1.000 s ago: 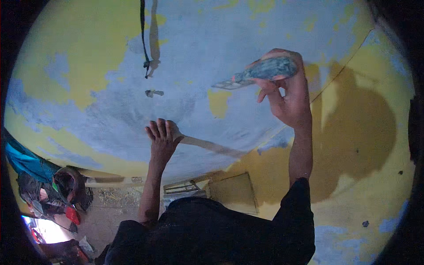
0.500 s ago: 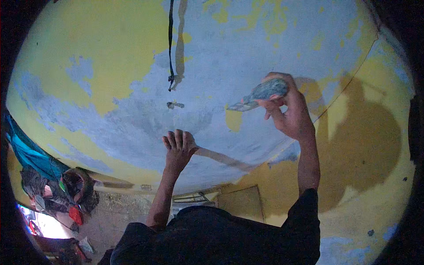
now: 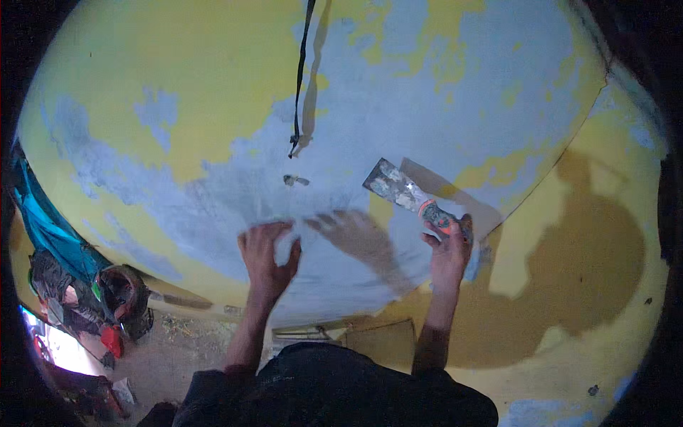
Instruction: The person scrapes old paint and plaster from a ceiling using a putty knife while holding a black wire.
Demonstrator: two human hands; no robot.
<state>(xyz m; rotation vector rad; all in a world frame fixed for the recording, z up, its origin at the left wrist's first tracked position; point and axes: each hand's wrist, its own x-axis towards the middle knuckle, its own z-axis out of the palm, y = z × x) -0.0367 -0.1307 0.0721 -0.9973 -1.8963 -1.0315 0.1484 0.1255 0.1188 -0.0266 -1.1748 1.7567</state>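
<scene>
My right hand (image 3: 451, 255) grips the orange-and-grey handle of a putty knife (image 3: 395, 186), its wide blade smeared with grey and pointing up and left. The blade's shadow falls on the wall (image 3: 498, 114) beside it, where patchy yellow paint meets pale grey-white areas. Lower and to the left, my left hand (image 3: 267, 256) is empty, fingers bent and thumb spread from them. Its shadow shows apart from it on the wall, to the right. Above that hand is a small hole with a stub (image 3: 296, 181) in the wall.
A black cable (image 3: 302, 71) hangs down the wall with a loose end. At the left are a teal cloth (image 3: 53, 220) and a heap of dark bags (image 3: 78, 285) with a red item (image 3: 112, 341). A crack-like line runs along the corner at the right.
My right hand has come down and turned, so the blade shows its flat face. My left hand, flat with fingers up before, has lowered slightly and bent its fingers. The view has shifted a little.
</scene>
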